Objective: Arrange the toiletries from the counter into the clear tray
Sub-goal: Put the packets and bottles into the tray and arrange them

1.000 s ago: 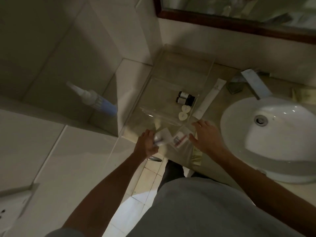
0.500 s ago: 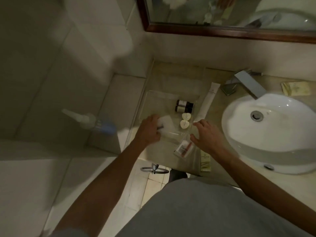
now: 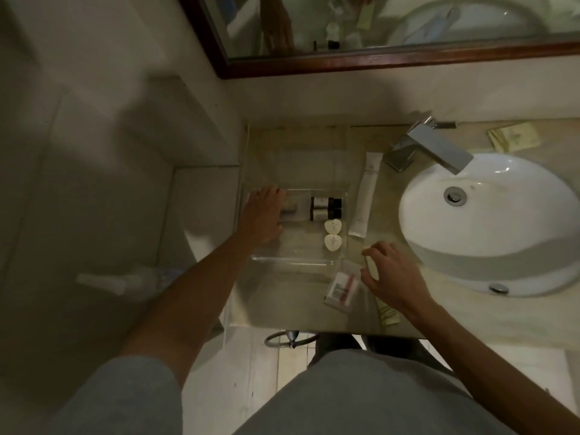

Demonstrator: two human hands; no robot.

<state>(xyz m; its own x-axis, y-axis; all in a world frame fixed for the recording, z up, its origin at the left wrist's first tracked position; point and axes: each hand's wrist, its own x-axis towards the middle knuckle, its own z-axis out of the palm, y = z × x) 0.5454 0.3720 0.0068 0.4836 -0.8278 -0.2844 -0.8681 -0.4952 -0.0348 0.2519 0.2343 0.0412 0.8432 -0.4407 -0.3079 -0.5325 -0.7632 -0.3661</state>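
Clear tray [image 3: 301,262]: rectangular, on the tabletop [image 3: 439,321] left of the sink [image 3: 489,224], long axis running from the near edge toward the back wall. Left hand [image 3: 263,215]: reaches into the tray's left half, palm down, fingers extended toward the back wall; a small pale item [image 3: 69,209] lies at its fingertips, and whether the hand grips it cannot be told. Two small dark-capped bottles [image 3: 324,208]: lying flat inside the tray just right of the left hand, side by side, long axes left to right, caps pointing toward the sink. Two heart-shaped soaps [image 3: 332,235]: inside the tray, just nearer than the bottles, one behind the other. White tube [image 3: 365,199]: outside the tray, just beside its right wall, long axis near to far, slightly tilted, between tray and sink. Right hand [image 3: 392,277]: hovers above the tabletop off the tray's near right corner, fingers spread and curled, holding nothing. Sachet with red print [image 3: 342,287]: flat on the tabletop just left of the right hand, outside the tray. Pale flat packet [image 3: 387,313]: partly hidden under the right wrist. Faucet [image 3: 433,149]: beyond the right hand, spout over the basin. Yellowish packets [image 3: 513,136]: far right rear of the tabletop. Mirror [image 3: 376,29]: on the back wall.
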